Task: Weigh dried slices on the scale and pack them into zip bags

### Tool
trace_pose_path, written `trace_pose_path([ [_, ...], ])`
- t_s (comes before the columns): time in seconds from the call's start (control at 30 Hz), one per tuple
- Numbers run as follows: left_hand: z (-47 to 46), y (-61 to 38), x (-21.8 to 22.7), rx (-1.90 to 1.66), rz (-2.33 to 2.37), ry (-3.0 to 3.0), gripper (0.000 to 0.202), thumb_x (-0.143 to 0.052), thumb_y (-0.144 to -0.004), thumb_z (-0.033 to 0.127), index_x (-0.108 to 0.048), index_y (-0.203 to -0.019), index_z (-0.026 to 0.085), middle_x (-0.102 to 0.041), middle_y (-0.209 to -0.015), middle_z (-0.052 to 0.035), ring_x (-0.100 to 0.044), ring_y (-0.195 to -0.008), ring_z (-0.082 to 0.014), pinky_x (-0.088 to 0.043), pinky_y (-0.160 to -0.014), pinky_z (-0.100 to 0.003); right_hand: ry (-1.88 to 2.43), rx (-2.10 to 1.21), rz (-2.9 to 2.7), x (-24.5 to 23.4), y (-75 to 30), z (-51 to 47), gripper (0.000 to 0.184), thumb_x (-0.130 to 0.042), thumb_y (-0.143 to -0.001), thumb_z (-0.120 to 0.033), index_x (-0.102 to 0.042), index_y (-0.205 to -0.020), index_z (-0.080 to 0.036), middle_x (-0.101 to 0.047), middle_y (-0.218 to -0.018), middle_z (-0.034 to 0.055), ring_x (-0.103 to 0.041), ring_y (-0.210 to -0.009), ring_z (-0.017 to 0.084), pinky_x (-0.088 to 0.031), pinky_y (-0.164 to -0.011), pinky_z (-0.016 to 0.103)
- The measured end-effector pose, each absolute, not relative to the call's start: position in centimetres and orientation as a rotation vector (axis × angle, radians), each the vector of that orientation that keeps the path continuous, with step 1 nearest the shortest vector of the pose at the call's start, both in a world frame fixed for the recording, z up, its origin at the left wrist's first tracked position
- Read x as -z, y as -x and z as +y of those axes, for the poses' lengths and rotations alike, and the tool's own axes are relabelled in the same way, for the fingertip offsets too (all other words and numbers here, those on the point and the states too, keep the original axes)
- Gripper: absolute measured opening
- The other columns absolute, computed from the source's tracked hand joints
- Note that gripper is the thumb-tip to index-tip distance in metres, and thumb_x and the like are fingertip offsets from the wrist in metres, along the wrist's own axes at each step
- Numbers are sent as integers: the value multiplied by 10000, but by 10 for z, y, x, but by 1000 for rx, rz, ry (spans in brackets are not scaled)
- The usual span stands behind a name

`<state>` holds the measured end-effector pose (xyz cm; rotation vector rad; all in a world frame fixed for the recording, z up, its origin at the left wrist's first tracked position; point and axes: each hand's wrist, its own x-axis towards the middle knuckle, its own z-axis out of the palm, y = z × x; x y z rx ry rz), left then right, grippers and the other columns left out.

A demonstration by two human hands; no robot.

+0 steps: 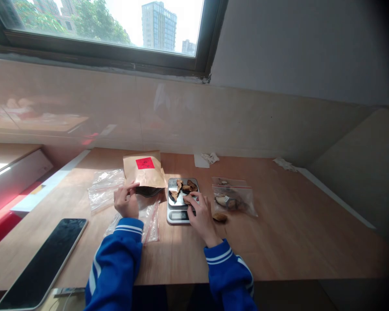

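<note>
My left hand (126, 200) is at the lower edge of a kraft paper bag (145, 169) with a red label, and its fingertips seem to pinch that edge. A dark mass (148, 191) shows at the bag's mouth. My right hand (199, 212) rests its fingertips on the steel pan of a digital kitchen scale (179, 215), among several dried brown pieces (183, 189). I cannot tell whether those fingers grip a piece. Under my left wrist lies a clear zip bag (151, 223).
A black smartphone (42, 255) lies on the wooden table (278, 233) at left. Another clear bag (105, 190) lies left of the kraft bag. A zip bag of dried pieces (233, 198) and a loose piece (219, 217) lie right of the scale.
</note>
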<state>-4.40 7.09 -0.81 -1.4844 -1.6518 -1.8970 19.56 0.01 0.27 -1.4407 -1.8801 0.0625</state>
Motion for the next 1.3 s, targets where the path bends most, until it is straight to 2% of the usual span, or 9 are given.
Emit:
trace_pose_path([
  [0.23,72,45,9,1885,-1608,1504,142,-589,-843,241,-722,-801,215,-705,-858,-43,-566,-780,-173,-438,-718,-304,1366,-264,-1746,-1,-198,-1,276,-433,-841,-96,-617,-1025,-188,-620,-1011,77,-548,-980,219,-444,-892,365],
  [0.37,72,45,9,1895,-1596,1503,147,-587,-844,250,-720,-795,212,-708,-857,-45,-566,-780,-174,-434,-717,-305,1375,-265,-1822,-1,-203,3,250,-459,-851,-122,-628,-1020,-198,-654,-1019,64,-542,-1003,226,-426,-900,374],
  [0.57,71,44,9,1897,-1640,1500,136,-597,-838,257,-721,-799,215,-716,-887,-41,-571,-776,-171,-442,-707,-302,1567,-95,-1890,-1,-215,-1,441,-446,-790,-54,-644,-1124,-264,-543,-1209,77,-500,-1004,251,-390,-886,428],
  [0.7,71,43,8,1898,-1642,1496,134,-598,-837,245,-723,-796,219,-716,-886,-40,-574,-788,-171,-444,-713,-304,1551,-84,-1843,-9,-215,-10,539,-400,-750,5,-622,-1169,-253,-511,-1212,91,-493,-1024,251,-390,-918,448],
  [0.87,71,44,8,1880,-1652,1489,133,-595,-833,225,-723,-798,222,-714,-884,-37,-576,-790,-172,-432,-705,-298,1229,-424,-1915,-22,-171,-30,433,-400,-765,11,-656,-1022,-225,-598,-1049,65,-536,-1007,213,-461,-905,374],
  [0.97,71,44,9,1873,-1616,1495,134,-593,-838,226,-723,-804,223,-715,-880,-38,-571,-778,-169,-428,-697,-293,1037,-573,-1996,-21,-129,-35,446,-417,-779,-1,-631,-1099,-226,-617,-1126,52,-537,-1090,199,-452,-977,376],
  [1.13,71,43,9,1885,-1637,1480,127,-598,-832,232,-720,-799,220,-712,-890,-36,-545,-727,-158,-429,-687,-289,1063,-626,-1915,-18,-72,-10,545,-357,-826,-28,-451,-1349,-150,-470,-1388,112,-387,-1318,208,-365,-1097,435],
  [1.2,70,43,8,1898,-1652,1475,128,-596,-829,227,-718,-795,217,-710,-895,-37,-535,-711,-155,-430,-687,-289,1088,-609,-1897,-18,-58,8,526,-350,-841,-41,-446,-1351,-125,-474,-1376,138,-390,-1315,218,-372,-1093,437],
  [1.3,70,44,7,1905,-1670,1480,144,-581,-831,215,-717,-786,215,-710,-894,-36,-540,-715,-155,-431,-695,-291,1225,-584,-1922,-20,-43,37,424,-373,-853,-60,-546,-1238,-99,-587,-1214,175,-523,-1170,246,-435,-1014,429],
])
